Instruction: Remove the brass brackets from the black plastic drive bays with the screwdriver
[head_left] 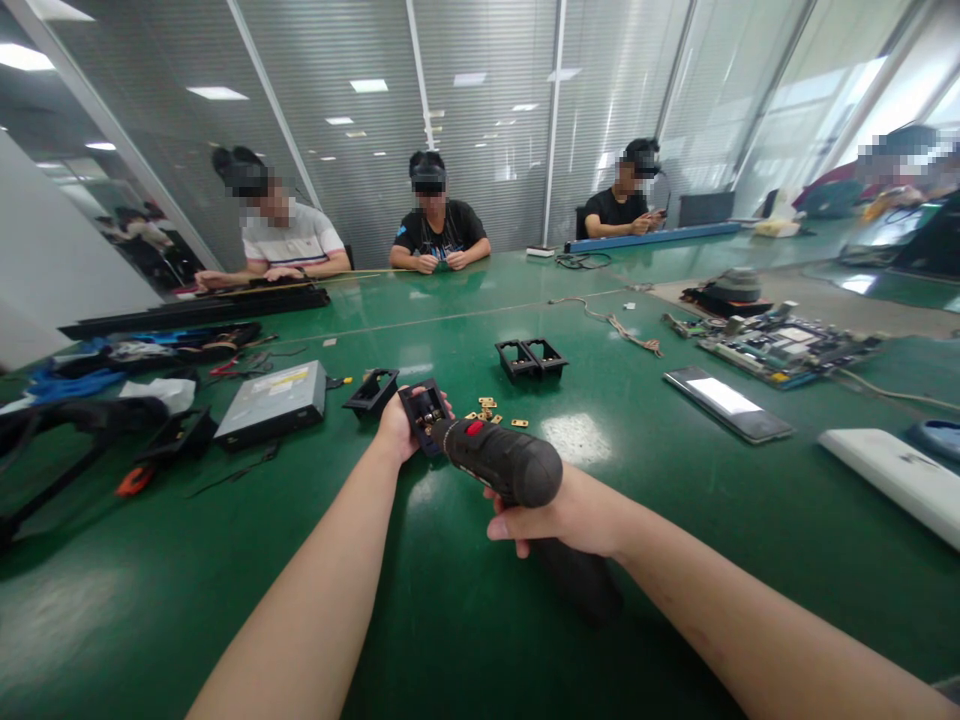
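My left hand (397, 428) grips a black plastic frame (422, 400), tilted up off the green table. My right hand (551, 515) is wrapped round the handle of a black cordless drill (502, 458). The drill's front end points into the frame's opening; whether its tip touches anything inside I cannot tell. Just beyond the drill lie several small brass plates (487, 410). Another black frame (373, 393) sits left of my left hand, and two more black frames (531, 358) stand side by side farther back.
To the left are a silver disc drive (274, 400) and tangled cables and straps (150, 350). A phone (726, 403), a circuit board (791, 340) and a white case (896, 475) lie right. Several people sit across the green table (450, 630).
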